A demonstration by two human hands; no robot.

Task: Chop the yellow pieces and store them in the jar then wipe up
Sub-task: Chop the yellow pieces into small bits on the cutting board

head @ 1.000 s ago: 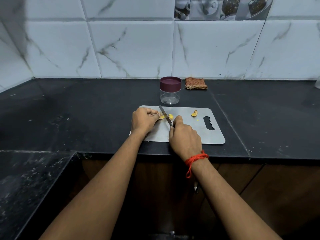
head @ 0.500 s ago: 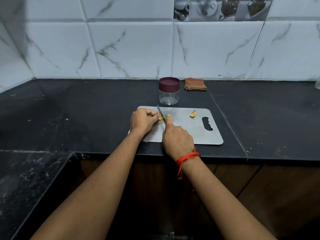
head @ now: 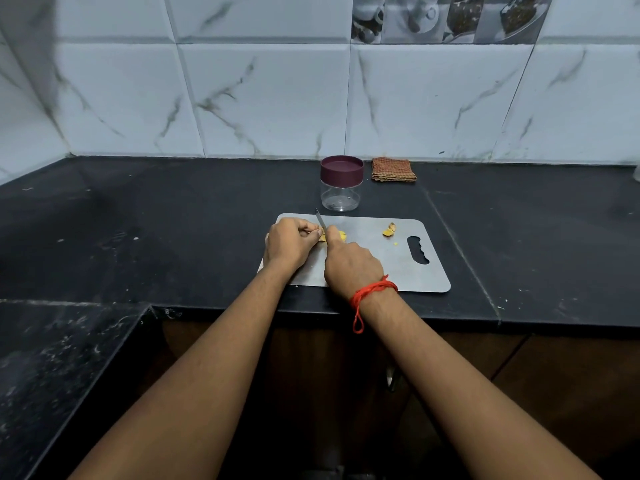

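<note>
A steel chopping board (head: 388, 271) lies on the black counter. My left hand (head: 289, 242) pinches a small yellow piece (head: 322, 238) at the board's far left. My right hand (head: 349, 266) grips a knife (head: 320, 220), forefinger along its back, the blade set down right beside the left fingertips. A cut yellow bit (head: 342, 234) shows just right of the blade. More yellow scraps (head: 389, 230) lie near the board's handle slot. Behind the board stands a clear jar (head: 341, 194) with its maroon lid (head: 341, 168) on.
A folded brown checked cloth (head: 393, 169) lies against the tiled wall, right of the jar. The counter (head: 156, 230) turns toward me on the left side. Dark wooden cabinet doors (head: 571, 375) run below the front edge.
My right hand and knife have shifted left toward the left fingers, so the blade now sits closer to the held piece. The left hand has stayed put.
</note>
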